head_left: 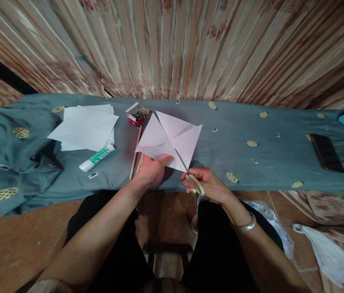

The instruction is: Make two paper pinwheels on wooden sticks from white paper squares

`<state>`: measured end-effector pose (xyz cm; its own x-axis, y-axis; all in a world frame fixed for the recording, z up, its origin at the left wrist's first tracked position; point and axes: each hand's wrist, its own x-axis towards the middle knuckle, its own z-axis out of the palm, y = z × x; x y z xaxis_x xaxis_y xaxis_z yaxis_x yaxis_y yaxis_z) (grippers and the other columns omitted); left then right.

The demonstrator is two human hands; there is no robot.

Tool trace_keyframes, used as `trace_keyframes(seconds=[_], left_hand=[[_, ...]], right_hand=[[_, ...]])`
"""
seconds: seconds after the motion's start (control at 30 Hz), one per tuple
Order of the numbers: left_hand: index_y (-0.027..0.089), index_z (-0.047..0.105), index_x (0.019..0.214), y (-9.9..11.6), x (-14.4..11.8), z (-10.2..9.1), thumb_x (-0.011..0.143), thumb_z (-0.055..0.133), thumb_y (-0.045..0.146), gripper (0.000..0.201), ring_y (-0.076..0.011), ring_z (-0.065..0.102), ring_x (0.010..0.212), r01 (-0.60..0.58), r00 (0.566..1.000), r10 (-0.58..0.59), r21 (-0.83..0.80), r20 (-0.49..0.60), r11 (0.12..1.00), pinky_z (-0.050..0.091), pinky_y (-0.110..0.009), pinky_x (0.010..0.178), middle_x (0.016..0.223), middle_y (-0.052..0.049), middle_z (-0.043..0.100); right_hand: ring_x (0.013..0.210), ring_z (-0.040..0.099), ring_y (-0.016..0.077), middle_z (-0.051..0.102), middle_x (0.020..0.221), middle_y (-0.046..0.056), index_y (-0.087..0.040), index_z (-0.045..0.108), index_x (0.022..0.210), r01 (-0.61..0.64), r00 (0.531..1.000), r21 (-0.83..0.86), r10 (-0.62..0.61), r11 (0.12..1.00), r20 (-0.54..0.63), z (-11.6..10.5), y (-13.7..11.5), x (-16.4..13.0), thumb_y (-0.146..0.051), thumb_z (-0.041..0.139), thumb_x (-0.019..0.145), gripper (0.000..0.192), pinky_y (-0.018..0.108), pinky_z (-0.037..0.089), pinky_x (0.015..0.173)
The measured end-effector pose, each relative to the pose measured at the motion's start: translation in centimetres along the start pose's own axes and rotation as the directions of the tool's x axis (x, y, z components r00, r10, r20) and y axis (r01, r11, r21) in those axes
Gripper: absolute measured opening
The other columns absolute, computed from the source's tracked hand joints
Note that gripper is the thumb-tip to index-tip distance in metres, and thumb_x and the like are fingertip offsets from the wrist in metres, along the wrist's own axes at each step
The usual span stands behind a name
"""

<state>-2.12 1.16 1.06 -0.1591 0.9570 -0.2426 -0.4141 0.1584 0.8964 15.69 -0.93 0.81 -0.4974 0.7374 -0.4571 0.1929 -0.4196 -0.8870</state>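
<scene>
Striped curtain backs a grey cloth-covered table (235, 134). Left hand (150, 171) pinches the folded paper square (172, 140) at its near corner; right hand (205, 185) grips scissors (194, 183) cutting its edge. Thin, floppy, easily torn. Left of the grip: wooden sticks (135, 152), glue stick (97, 158), paper sheets (83, 127).

L hand (149, 171) on paper square (172, 140), R hand (207, 185) w/ scissors (196, 184).

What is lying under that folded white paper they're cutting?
Under the folded paper lies the grey-green patterned cloth. Thin wooden sticks poke out beside its left corner. The left hand holds the paper's near edge; whatever lies beneath its middle is covered.
</scene>
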Motion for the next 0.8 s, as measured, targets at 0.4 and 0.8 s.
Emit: trace_keyframes(seconds=[0.4, 0.8], left_hand=[[0.016, 0.062, 0.108, -0.08, -0.25, 0.11, 0.048, 0.077, 0.017, 0.062, -0.0245, 0.066, 0.088, 0.017, 1.0, -0.018, 0.042, 0.01, 0.999, 0.049, -0.037, 0.09, 0.094, -0.008, 0.072], [0.014, 0.06, 0.112, -0.04, -0.31, 0.18, 0.047, 0.075, 0.018, 0.067, -0.0247, 0.065, 0.092, 0.022, 0.999, -0.023, 0.035, 0.034, 0.999, 0.046, -0.038, 0.094, 0.095, -0.008, 0.071]], right_hand=[[0.05, 0.052, 0.006, 0.061, 0.058, -0.003, -0.015, 0.066, 0.079, 0.009, 1.0, -0.009, -0.009, 1.0, 0.001, -0.08, 0.08, 0.04, -0.05, 0.081, 0.064, 0.041, 0.017, 0.036, 0.045], [0.051, 0.054, 0.0058, 0.059, 0.058, -0.005, -0.015, 0.066, 0.074, -0.025, 0.999, 0.073, 0.028, 0.997, -0.036, 0.18, -0.31, 0.09, -0.047, 0.086, 0.055, 0.042, 0.017, 0.038, 0.047]])
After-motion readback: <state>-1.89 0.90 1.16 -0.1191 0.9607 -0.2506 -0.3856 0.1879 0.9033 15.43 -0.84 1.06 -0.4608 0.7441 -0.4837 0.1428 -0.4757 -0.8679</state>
